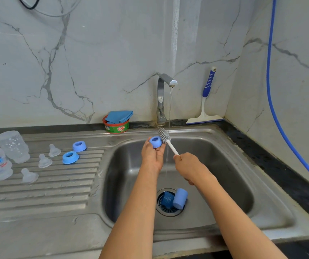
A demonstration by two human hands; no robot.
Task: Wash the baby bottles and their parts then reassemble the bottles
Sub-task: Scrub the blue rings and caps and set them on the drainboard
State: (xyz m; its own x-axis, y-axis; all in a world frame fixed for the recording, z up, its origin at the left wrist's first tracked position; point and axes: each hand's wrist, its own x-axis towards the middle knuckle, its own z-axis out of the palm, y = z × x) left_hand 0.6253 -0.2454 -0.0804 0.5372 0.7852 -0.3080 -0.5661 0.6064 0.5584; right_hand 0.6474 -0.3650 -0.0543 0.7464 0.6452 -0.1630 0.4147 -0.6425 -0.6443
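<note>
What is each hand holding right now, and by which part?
Left hand holds the blue bottle ring by its outer side. Right hand grips the bottle brush by the lower end of its white handle.

Over the sink [224, 139], the left hand [152, 156] holds a blue collar ring [156, 141] while the right hand [186, 165] grips a white-handled brush [166, 138] against it under a thin stream from the tap [164, 94].
</note>
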